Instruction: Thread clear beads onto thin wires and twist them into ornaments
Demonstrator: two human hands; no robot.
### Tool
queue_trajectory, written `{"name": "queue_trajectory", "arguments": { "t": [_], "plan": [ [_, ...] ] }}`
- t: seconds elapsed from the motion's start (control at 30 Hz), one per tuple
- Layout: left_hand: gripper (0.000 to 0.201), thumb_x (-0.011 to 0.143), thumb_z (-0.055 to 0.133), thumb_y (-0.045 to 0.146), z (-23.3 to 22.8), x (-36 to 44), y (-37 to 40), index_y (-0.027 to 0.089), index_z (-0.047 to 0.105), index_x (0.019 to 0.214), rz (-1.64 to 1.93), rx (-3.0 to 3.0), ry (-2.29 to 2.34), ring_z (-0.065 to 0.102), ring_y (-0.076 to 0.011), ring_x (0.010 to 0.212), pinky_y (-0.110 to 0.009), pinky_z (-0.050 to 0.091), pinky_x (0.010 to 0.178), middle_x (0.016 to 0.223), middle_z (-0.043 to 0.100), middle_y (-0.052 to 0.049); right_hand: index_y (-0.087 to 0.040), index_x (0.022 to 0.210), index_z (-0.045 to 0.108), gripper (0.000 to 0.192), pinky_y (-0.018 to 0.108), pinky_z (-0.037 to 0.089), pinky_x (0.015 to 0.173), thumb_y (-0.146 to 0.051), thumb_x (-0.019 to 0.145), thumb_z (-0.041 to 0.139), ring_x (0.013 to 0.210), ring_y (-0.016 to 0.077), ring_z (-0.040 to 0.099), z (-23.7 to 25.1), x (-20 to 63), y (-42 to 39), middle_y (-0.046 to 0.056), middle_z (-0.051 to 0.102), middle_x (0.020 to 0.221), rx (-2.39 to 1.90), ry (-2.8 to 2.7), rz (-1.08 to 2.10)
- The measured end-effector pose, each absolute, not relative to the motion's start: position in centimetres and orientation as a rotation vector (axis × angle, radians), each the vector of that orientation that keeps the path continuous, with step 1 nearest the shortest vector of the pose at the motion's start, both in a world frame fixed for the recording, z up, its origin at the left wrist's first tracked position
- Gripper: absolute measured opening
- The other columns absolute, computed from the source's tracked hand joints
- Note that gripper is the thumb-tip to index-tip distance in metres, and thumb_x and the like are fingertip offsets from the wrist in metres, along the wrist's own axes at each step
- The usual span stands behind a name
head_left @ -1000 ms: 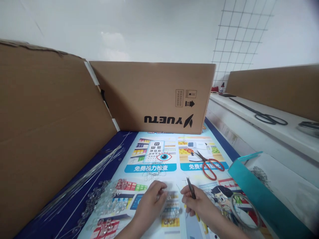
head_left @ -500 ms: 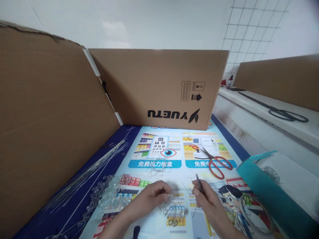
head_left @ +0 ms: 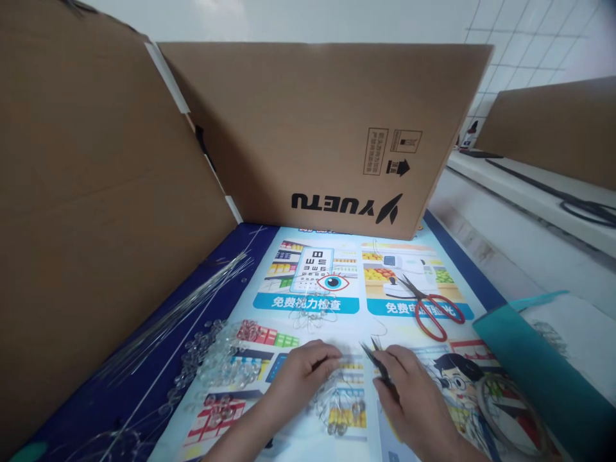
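My left hand [head_left: 304, 369] rests on the printed poster mat [head_left: 337, 301], its fingers pinched on something small and clear near a cluster of wired clear beads [head_left: 337, 410]. My right hand [head_left: 409, 391] grips small dark pliers [head_left: 378, 360], tips pointing left toward my left fingers. A heap of loose clear beads [head_left: 216, 362] lies left of my left hand. A small tangle of wire loops [head_left: 310, 317] sits just beyond both hands.
Red-handled scissors [head_left: 430, 308] lie beyond my right hand. Thin wire rods [head_left: 183, 308] fan along the left cardboard wall [head_left: 96, 192]. A YUETU carton [head_left: 327, 128] closes the back. A teal box [head_left: 529, 366] and a wire coil [head_left: 510, 404] are at right.
The view tilted down and nearer. My hands moved slightly closer together; the pliers tipped from upright to pointing left at my left fingers.
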State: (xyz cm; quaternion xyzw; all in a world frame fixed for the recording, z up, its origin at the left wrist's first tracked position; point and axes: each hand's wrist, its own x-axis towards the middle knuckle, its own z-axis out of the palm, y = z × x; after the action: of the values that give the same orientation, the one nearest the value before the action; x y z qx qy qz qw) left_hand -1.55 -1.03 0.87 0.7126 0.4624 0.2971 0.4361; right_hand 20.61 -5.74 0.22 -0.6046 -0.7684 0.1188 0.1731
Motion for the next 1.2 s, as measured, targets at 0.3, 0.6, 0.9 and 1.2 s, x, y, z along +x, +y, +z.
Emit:
{"name": "queue_trajectory", "arguments": {
  "t": [0.3, 0.6, 0.9, 1.2],
  "plan": [
    [0.019, 0.079, 0.052, 0.024, -0.9, -0.9, -1.7, 0.023, 0.062, 0.095, 0.84, 1.895, 1.202, 0.057, -0.0165, 0.076, -0.024, 0.042, 0.072, 0.086, 0.064, -0.002, -0.023, 0.1, 0.057, 0.025, 0.039, 0.038, 0.079, -0.013, 0.079, 0.049, 0.092, 0.0226, 0.048, 0.5, 20.2, -6.3, 0.006, 0.055, 0.099, -1.391, -2.173, 0.206],
    [0.012, 0.076, 0.053, 0.026, -1.1, -0.4, -1.6, 0.019, 0.062, 0.079, 0.957, 1.897, 1.205, 0.055, -0.017, 0.073, -0.026, 0.041, 0.068, 0.077, 0.062, -0.002, -0.022, 0.093, 0.059, 0.021, 0.036, 0.034, 0.079, -0.01, 0.081, 0.046, 0.089, 0.0198, 0.048, -1.0, 20.5, -6.3, 0.004, 0.058, 0.091, -1.273, -2.095, 0.152],
    [0.012, 0.071, 0.055, 0.026, 0.0, 0.0, -1.8, 0.017, 0.062, 0.072, 0.961, 1.812, 1.231, 0.053, -0.0154, 0.063, -0.024, 0.04, 0.06, 0.066, 0.06, 0.0, -0.022, 0.086, 0.06, 0.022, 0.034, 0.035, 0.076, -0.007, 0.079, 0.046, 0.082, 0.0176, 0.05, -0.5, 20.1, -6.9, 0.002, 0.06, 0.082, -1.218, -2.139, 0.093],
    [0.013, 0.072, 0.055, 0.028, 0.0, -2.0, -2.9, 0.017, 0.061, 0.068, 0.95, 1.713, 1.23, 0.049, -0.0137, 0.057, -0.023, 0.037, 0.056, 0.058, 0.054, 0.003, -0.024, 0.105, 0.054, 0.029, 0.036, 0.037, 0.082, -0.012, 0.079, 0.047, 0.092, 0.0194, 0.05, 0.5, 19.0, -7.4, 0.004, 0.057, 0.097, -1.161, -2.197, 0.2]
  ]
}}
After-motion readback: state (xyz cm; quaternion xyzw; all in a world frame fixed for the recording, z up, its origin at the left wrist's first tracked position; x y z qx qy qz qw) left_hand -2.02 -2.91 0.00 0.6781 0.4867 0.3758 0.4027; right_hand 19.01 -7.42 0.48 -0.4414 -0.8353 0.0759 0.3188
